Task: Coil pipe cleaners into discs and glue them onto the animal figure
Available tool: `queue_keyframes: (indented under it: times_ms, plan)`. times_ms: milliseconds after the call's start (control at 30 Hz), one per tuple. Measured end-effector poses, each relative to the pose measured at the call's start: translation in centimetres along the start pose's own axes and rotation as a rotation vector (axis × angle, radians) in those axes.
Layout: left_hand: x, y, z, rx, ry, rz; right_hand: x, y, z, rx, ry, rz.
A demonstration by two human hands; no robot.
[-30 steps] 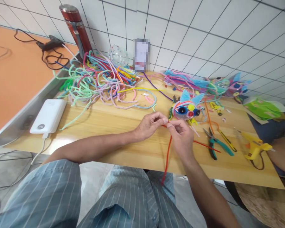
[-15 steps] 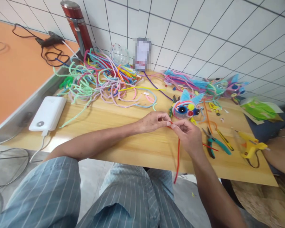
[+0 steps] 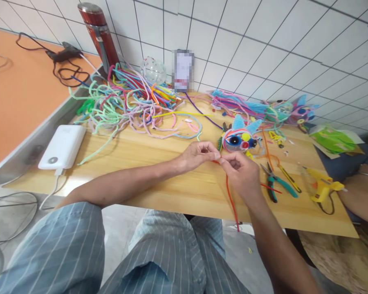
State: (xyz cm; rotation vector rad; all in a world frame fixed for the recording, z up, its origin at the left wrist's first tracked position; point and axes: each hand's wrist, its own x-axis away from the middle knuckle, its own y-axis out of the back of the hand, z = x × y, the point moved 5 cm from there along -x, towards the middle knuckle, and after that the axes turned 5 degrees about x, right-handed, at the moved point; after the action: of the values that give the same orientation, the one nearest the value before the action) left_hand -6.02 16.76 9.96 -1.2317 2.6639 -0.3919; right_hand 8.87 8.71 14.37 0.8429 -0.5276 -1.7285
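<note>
Pinching a red pipe cleaner (image 3: 231,200) between closed fingers of left hand (image 3: 194,157) and right hand (image 3: 243,171), over the surface (image 3: 184,198), near a blue-eared ball (image 3: 237,143) and pliers (image 3: 272,179).

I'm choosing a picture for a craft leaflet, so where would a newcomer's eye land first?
Probably on the tangle of colourful fuzzy strands at the left of the wooden tabletop. Next might come the figure with blue ears, right of centre, just beyond the left hand and right hand pinching a red strand.
</note>
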Motion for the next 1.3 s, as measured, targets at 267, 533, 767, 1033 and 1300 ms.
queue_keyframes:
  times_ms: [267, 533, 767, 1033, 1300]
  plan:
    - [0.3, -0.2, 1.5, 0.422, 0.128, -0.182, 0.2, -3.8, 0.0, -0.415, -0.224, -0.130]
    - [-1.7, 1.1, -0.3, 0.027, 0.096, 0.064, -0.7, -0.1, -0.2, -0.088, -0.066, 0.049]
    - [-1.3, 0.6, -1.4, -0.313, -0.027, 0.209, -0.8, 1.0, 0.8, 0.217, 0.197, 0.104]
    - [-0.6, 0.2, -2.2, -0.208, -0.171, 0.122, -1.0, 0.6, 1.4, 0.018, 0.080, 0.004]
    - [0.6, -0.1, -0.9, 0.295, 0.015, -0.225, -1.4, -3.7, 0.8, -0.468, -0.176, -0.166]
